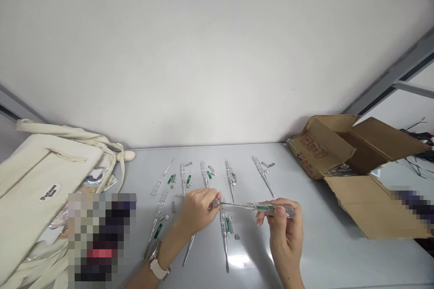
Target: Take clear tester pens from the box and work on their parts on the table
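Hands are working over a gray table [257,253] as we are looking down from the head view. Our right hand [286,230] is gripping a clear screwdriver [267,208] by its handle, fingers closing around it; a green strip is showing inside. Its metal shaft is pointing left, its tip reaching a clear handle end [215,203] that our left hand [200,210] is pinching in closed fingers. We cannot tell whether the tip is going in. A watch [158,268] is circling our left wrist.

Around and beyond our hands, more screwdrivers [225,235] are lying spread on the table. Near them we are seeing loose green strips [158,230], springs [173,207] and small metal bits [237,237]. Cream bag [68,158] is lying at left; open cardboard box [312,149] is standing at right, clear pieces [341,170] showing inside.
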Demonstrator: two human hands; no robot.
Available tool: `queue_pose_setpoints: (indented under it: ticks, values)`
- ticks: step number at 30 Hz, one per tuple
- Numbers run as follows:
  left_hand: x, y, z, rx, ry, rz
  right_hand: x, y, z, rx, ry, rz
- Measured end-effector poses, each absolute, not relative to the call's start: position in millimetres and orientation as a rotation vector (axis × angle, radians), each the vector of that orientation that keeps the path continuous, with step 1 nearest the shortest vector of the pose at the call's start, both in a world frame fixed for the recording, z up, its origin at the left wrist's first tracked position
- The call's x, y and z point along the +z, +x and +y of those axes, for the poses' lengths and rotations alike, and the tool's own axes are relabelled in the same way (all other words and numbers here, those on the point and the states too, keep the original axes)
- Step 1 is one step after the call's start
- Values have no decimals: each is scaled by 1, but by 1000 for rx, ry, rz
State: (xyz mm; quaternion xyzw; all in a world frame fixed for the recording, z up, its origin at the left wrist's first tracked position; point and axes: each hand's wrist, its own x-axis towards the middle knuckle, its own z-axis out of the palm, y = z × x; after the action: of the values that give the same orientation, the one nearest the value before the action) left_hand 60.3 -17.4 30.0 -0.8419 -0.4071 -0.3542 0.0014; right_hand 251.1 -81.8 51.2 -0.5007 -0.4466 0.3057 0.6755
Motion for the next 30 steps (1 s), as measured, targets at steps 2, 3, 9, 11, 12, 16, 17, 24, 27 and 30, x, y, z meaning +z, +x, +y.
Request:
queue_pose_setpoints:
  ticks: [2, 3, 9, 11, 12, 16, 17, 24, 27, 30]
  values:
    - [30, 60, -18, -1094, -2649, -1296, 50, 251, -82, 684, -1113, -1021]
    - [30, 60, -18, -1081, -2648, -1306, 50, 252, -82, 681, -1108, -1032]
    - [31, 59, -17, -1060, -2632, -1314, 46, 255, -81, 677, -1072, -1086]
    - [31, 59, -17, -1036, -2633, -1312, 46, 253, -82, 701, -1079, -1087]
    - [31, 60, -17, -1017, -2640, -1319, 47, 252, -82, 711, -1086, -1085]
    - [33, 60, -18, -990, -2659, -1374, 47, 250, -83, 690, -1096, -1064]
    - [33, 60, -18, -999, -2657, -1381, 46, 250, -83, 679, -1092, -1058]
    - [29, 58, -16, -1063, -2660, -1369, 41, 255, -82, 680, -1104, -1026]
    - [29, 58, -16, -1064, -2678, -1366, 41, 255, -83, 689, -1111, -1022]
    - [30, 58, -16, -1076, -2686, -1358, 41, 254, -85, 704, -1120, -1024]
